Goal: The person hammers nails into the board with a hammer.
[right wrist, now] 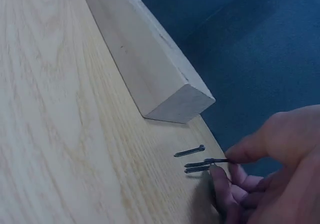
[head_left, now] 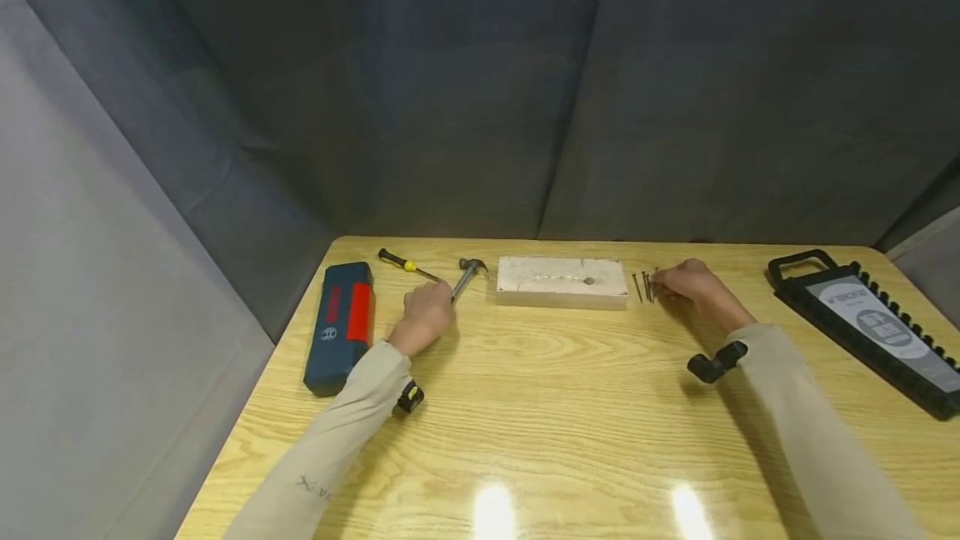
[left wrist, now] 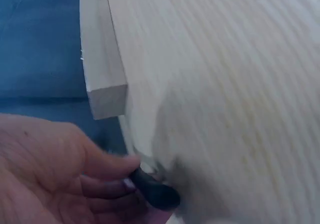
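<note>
On the left, my left hand (head_left: 430, 312) grips the handle of a claw hammer (head_left: 467, 276), whose metal head lies toward the back. The black handle end (left wrist: 161, 196) pokes out past the thumb in the left wrist view. My right hand (head_left: 693, 283) is at several dark nails (head_left: 647, 287) beside the block's right end. Its thumb and forefinger pinch one nail (right wrist: 220, 160), seen in the right wrist view; others (right wrist: 190, 151) lie on the table near the fingertips. Between the hands sits a pale wooden block (head_left: 558, 282) with a round dark spot on top.
A yellow-and-black screwdriver (head_left: 408, 266) lies behind the left hand. At the left stands a dark blue case (head_left: 337, 327) with a red panel. A black rack (head_left: 870, 327) with a handle lies at the right. Dark curtain (head_left: 480, 90) hangs behind the wooden table (head_left: 540, 415).
</note>
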Action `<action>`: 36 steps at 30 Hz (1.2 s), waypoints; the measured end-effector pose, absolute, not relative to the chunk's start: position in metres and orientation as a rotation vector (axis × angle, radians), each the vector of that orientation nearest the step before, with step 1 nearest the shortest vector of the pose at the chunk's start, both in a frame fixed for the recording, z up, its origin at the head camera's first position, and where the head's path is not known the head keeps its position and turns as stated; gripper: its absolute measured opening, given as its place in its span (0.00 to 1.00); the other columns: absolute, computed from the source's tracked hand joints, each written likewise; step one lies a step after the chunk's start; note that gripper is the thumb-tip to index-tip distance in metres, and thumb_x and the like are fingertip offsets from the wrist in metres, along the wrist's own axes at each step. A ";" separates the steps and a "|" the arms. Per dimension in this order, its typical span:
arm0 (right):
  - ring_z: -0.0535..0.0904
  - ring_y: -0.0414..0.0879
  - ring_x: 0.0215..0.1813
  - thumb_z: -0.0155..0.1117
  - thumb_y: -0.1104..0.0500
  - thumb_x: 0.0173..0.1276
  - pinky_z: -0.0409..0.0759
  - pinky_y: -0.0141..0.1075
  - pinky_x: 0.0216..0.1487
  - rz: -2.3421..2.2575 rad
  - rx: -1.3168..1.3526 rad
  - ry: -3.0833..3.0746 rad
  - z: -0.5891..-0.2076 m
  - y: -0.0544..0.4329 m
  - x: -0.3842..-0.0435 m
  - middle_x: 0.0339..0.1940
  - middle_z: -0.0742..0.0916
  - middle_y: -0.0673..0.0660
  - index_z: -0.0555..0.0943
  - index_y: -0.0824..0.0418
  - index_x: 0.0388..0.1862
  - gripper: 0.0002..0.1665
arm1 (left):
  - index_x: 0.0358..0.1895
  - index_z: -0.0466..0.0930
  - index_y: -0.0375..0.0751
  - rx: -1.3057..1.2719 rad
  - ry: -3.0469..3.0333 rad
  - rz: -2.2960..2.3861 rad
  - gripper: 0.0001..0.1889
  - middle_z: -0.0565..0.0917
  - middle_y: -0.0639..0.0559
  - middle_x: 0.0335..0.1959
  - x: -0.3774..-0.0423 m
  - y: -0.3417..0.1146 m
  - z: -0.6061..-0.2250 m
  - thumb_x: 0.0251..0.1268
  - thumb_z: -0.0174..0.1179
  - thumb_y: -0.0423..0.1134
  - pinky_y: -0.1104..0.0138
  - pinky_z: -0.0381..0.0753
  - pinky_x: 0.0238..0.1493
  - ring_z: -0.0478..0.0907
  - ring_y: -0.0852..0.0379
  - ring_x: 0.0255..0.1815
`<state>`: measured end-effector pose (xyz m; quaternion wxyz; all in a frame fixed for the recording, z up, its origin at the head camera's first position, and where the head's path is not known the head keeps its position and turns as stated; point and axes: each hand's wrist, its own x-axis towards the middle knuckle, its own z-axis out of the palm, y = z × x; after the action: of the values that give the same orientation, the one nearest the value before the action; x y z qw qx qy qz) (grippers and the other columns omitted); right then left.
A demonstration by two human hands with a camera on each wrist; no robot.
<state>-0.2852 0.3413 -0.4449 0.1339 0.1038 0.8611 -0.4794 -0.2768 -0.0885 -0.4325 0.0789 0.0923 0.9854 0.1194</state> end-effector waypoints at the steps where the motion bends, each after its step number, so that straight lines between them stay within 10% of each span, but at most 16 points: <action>1: 0.76 0.39 0.34 0.53 0.60 0.82 0.78 0.37 0.42 -1.431 0.290 2.508 -0.444 0.342 -0.284 0.30 0.81 0.46 0.80 0.74 0.47 0.16 | 0.34 0.78 0.37 0.280 2.959 0.344 0.07 0.79 0.46 0.28 -0.277 -0.089 -0.431 0.75 0.57 0.30 0.54 0.78 0.38 0.74 0.49 0.29; 12: 0.85 0.27 0.40 0.61 0.61 0.81 0.84 0.25 0.45 -1.902 0.049 2.524 -0.419 0.308 -0.275 0.38 0.89 0.37 0.70 0.79 0.71 0.29 | 0.48 0.75 0.28 0.299 3.016 0.849 0.09 0.81 0.39 0.31 -0.279 -0.100 -0.441 0.83 0.49 0.31 0.57 0.77 0.27 0.76 0.49 0.26; 36: 0.89 0.52 0.47 0.68 0.64 0.76 0.87 0.37 0.51 -1.999 -0.545 2.493 -0.450 0.190 -0.296 0.51 0.88 0.72 0.82 0.73 0.53 0.14 | 0.42 0.79 0.36 0.783 3.034 1.059 0.13 0.72 0.50 0.26 -0.287 -0.108 -0.431 0.86 0.51 0.41 0.64 0.65 0.29 0.65 0.55 0.25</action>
<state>-0.2964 0.1897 -0.4500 -0.0499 -0.1678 0.7682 -0.6158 -0.2869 -0.1076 -0.4308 -0.0830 0.2358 0.9141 0.3192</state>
